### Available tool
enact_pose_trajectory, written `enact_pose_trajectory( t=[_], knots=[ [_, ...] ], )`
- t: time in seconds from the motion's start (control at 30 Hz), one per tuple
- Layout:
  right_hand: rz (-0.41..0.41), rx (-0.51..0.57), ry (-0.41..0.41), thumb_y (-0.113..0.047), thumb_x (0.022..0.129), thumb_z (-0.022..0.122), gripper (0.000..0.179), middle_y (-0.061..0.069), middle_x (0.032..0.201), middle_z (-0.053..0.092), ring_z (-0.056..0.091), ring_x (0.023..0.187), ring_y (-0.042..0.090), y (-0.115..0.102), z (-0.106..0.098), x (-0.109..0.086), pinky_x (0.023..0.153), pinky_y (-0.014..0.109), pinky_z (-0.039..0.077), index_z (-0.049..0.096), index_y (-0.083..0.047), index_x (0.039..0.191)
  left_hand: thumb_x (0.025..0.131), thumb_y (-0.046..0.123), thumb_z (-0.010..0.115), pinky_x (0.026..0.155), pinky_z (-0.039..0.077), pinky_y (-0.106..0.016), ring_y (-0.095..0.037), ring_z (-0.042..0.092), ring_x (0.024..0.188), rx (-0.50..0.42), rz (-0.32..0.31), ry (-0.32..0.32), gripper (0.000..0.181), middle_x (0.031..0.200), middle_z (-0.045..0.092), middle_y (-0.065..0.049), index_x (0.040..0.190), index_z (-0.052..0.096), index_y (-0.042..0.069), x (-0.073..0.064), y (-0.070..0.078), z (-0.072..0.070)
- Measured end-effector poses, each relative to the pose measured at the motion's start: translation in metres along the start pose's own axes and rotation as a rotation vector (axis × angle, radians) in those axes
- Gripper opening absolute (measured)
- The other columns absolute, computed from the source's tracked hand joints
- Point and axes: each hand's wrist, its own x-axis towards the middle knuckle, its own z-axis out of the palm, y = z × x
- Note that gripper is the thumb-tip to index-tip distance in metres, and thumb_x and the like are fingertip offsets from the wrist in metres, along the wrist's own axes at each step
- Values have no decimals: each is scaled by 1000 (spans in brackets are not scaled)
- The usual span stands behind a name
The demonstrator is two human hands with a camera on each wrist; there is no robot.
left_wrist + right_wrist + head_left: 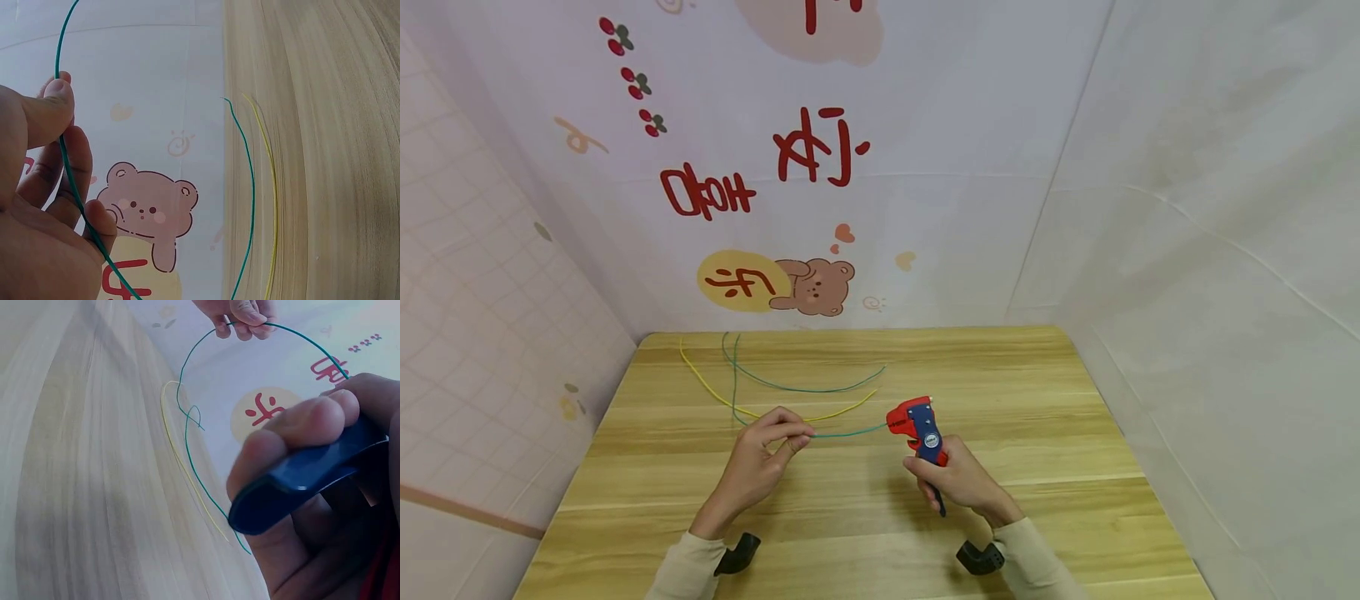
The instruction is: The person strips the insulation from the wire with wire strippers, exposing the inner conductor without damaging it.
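Observation:
My left hand (763, 454) pinches a green wire (850, 434) between thumb and fingers. From that pinch the wire runs right to the red nose of a wire stripper (917, 421), its end hidden at the jaws. Gripping the stripper's blue handle (294, 481) is my right hand (958, 479), fingers curled round it. In the left wrist view the held wire (70, 175) crosses the palm side of the fingers and bends away at both ends. Its other part trails back behind the left hand in the head view.
Another green wire (808, 391) and a yellow wire (842, 412) lie curved on the wooden table (1000, 367), beyond the hands. A printed cloth wall (955, 250) stands along the table's back edge, with plain cloth at the right side.

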Motion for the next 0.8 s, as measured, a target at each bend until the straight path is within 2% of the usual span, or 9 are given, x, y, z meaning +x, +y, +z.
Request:
enact_pose_trajectory(
  t=[0.23,0.37,0.5,0.63,0.8],
  knots=[
    [23,6,25,-14,117,61,45,32,60,58,61,44,9,0,4,0,43,30,55,62,5,76,96,-9,81,82,56,-20,-14,72,93,-3,5,5,25,103,77,-5,107,88,13,0,0,0],
    [39,4,36,-15,117,61,45,14,55,61,61,44,10,0,5,0,44,30,54,63,5,77,96,-9,81,82,56,-19,-15,72,93,-6,15,12,27,102,77,-6,107,88,14,0,-1,0],
    [52,3,42,-23,117,64,49,-3,57,62,61,44,9,1,5,0,44,28,54,63,6,76,95,-10,82,83,55,-17,-15,72,93,-7,19,19,27,102,77,-5,107,88,14,-1,-1,0],
    [58,9,46,-25,116,65,52,-5,57,62,60,44,8,1,7,0,44,26,53,62,7,76,94,-11,82,85,55,-16,-15,73,93,-2,24,24,28,102,77,-4,107,88,14,-1,-1,0],
    [78,25,58,-20,116,63,51,-5,57,62,60,44,10,1,9,0,45,24,52,61,8,74,95,-10,81,86,55,-16,-15,72,93,-1,26,23,27,102,77,-7,107,88,13,-1,-1,1]
  ],
)
